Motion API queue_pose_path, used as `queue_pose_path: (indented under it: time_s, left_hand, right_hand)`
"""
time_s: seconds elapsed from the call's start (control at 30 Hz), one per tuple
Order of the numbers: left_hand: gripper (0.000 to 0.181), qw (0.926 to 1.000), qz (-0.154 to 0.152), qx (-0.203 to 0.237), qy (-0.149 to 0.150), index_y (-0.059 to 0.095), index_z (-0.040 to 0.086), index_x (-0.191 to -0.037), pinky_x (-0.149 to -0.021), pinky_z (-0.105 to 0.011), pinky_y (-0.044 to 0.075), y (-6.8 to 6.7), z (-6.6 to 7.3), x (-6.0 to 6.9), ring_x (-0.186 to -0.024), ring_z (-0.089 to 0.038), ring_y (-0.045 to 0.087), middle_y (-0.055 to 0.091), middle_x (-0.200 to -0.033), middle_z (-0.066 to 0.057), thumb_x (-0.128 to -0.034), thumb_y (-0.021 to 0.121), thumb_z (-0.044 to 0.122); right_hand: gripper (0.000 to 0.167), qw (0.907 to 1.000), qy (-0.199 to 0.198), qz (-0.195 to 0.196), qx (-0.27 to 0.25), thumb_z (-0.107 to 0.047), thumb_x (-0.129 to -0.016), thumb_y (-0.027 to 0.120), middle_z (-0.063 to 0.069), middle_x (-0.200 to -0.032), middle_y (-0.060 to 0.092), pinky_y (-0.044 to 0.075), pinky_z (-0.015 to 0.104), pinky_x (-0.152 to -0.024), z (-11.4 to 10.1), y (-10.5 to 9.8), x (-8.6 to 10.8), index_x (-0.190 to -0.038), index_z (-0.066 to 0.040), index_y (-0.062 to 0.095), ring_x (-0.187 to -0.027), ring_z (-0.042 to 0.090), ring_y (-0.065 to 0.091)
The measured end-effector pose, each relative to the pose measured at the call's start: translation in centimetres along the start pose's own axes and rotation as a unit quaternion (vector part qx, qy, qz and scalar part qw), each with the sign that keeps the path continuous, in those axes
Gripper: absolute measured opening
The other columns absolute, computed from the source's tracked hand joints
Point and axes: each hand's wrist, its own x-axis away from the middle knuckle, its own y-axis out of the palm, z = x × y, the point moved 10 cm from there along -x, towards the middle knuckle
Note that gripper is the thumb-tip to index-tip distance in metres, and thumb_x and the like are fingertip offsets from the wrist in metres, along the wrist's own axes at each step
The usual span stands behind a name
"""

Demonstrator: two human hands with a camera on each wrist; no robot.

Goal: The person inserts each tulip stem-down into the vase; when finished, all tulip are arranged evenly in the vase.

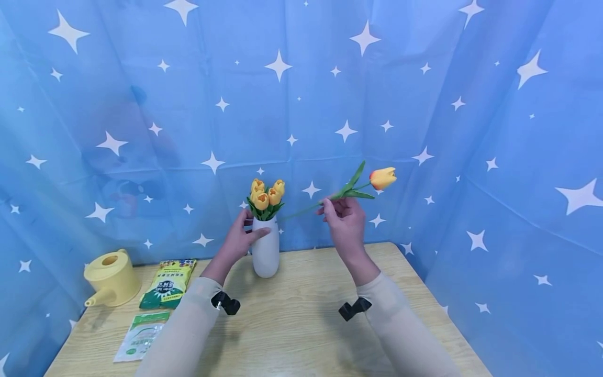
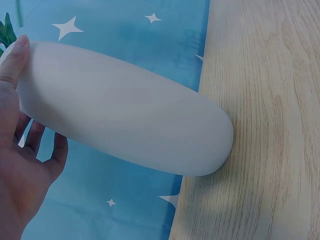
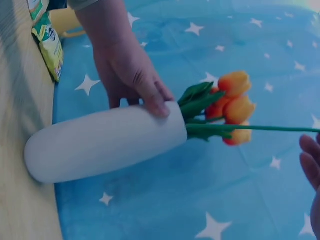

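Observation:
A white vase (image 1: pixel 266 250) stands near the back edge of the table, holding several yellow-orange tulips (image 1: pixel 262 200). My left hand (image 1: pixel 240 236) grips it just below the mouth, thumb across the front. In the left wrist view the vase body (image 2: pixel 130 110) fills the middle, its flowers mostly out of frame. To the right of the vase, my right hand (image 1: pixel 347 222) pinches the green stem of a single tulip (image 1: pixel 383 178), bloom pointing right. That stem (image 3: pixel 280 128) reaches toward the vase mouth in the right wrist view; whether its tip is inside, I cannot tell.
At the table's left stand a yellow watering can (image 1: pixel 113 277), a green and yellow packet (image 1: pixel 168 284) and a white and green packet (image 1: pixel 141 336). A blue star-patterned curtain (image 1: pixel 311 104) hangs behind the wooden table (image 1: pixel 292 324).

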Motion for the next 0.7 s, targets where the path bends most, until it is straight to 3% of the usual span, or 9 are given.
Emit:
queue_pose_path:
  time_s: [0.2, 0.43, 0.7]
  left_hand:
    - [0.064, 1.0, 0.003, -0.003, -0.005, 0.048, 0.016, -0.131, -0.111, -0.063, 0.052, -0.1, -0.2, -0.1, -0.139, -0.04, 0.055, 0.054, -0.148, -0.011, -0.0946, 0.089, 0.049]
    - [0.063, 0.9999, -0.001, -0.003, -0.011, 0.048, 0.016, -0.132, -0.112, -0.065, 0.051, 0.0, -0.1, 0.2, -0.142, -0.042, 0.054, 0.053, -0.15, -0.013, -0.0956, 0.088, 0.047]
    - [0.064, 1.0, 0.0, -0.002, -0.008, 0.047, 0.017, -0.132, -0.111, -0.065, 0.052, 0.0, 0.1, 0.2, -0.141, -0.042, 0.055, 0.054, -0.148, -0.012, -0.0952, 0.089, 0.048]
  right_hand:
    - [0.014, 0.9996, -0.023, -0.013, 0.009, -0.009, -0.107, 0.073, 0.025, -0.094, 0.075, 0.063, 0.028, -0.067, -0.8, 1.8, -0.9, -0.112, 0.003, 0.069, -0.078, 0.016, 0.077]
    - [0.01, 0.999, -0.026, -0.03, 0.022, -0.004, -0.105, 0.073, 0.018, -0.089, 0.076, 0.062, 0.029, -0.065, -0.3, 3.1, -1.7, -0.111, 0.004, 0.069, -0.074, 0.032, 0.076]
    - [0.01, 0.9881, -0.017, -0.115, 0.101, -0.013, -0.108, 0.074, 0.005, -0.084, 0.077, 0.054, 0.028, -0.057, 0.4, 5.9, -2.5, -0.108, -0.004, 0.072, -0.071, 0.026, 0.075]
